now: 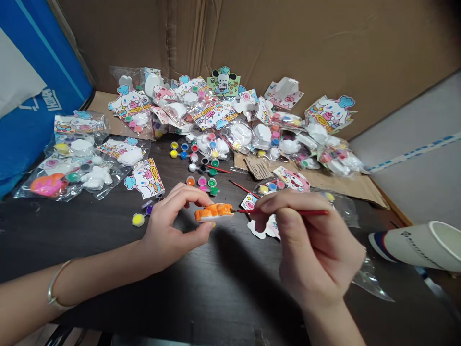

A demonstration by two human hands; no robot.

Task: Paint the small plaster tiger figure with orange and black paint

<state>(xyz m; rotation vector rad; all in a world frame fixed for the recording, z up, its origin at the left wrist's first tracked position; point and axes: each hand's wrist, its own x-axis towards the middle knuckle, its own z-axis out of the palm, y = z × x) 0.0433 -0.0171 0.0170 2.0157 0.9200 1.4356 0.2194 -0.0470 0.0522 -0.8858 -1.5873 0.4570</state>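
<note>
Between the thumb and fingers of my left hand (176, 223) is a small plaster figure (214, 211), held edge-on above the table. Its upper part and side are orange, while a strip along the lower edge is white. My right hand (313, 240) grips a thin red paintbrush (288, 212) like a pen. The brush tip touches the right end of the figure. Open paint pots stand behind my hands, among them an orange pot (190, 181), a pink pot (202, 181) and a green pot (212, 183). A yellow pot (138, 220) sits left of my left hand.
Bagged white plaster figures (239, 134) with cartoon cards are heaped along the back, before a cardboard wall (288, 43). More bags (82, 149) lie at left, one holding an orange-and-pink figure (48, 185). A paper cup (414, 245) is at right. Another brush (243, 188) lies behind.
</note>
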